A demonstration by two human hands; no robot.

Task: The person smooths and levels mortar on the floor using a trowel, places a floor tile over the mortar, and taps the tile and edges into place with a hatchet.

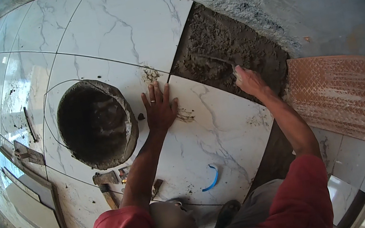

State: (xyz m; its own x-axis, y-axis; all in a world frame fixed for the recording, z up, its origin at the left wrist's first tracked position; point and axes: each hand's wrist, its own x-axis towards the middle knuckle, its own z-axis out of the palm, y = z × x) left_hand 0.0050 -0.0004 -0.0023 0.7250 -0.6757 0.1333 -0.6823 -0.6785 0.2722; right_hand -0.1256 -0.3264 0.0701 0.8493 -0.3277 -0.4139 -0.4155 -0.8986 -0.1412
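Note:
My left hand (160,105) lies flat on a white marbled floor tile (210,109), fingers spread, near the tile's far corner. Wet grey-brown mortar (226,29) fills the untiled patch between that tile and the rough wall. Over this mortar my right hand (250,81) is closed round the handle of a trowel (214,58); its thin blade points to the far left, partly sunk or smeared with mortar. Left of my left hand stands a dark, mortar-crusted bucket (97,123) with some wet mix at its bottom and its wire handle hanging to the left.
A reddish tile (331,94), ridged back upward, lies at the right beside the mortar. Near my left forearm is a hammer (106,187). A blue curved strip (211,178) rests on the tile before me. Cut tile pieces (35,201) lie at the left.

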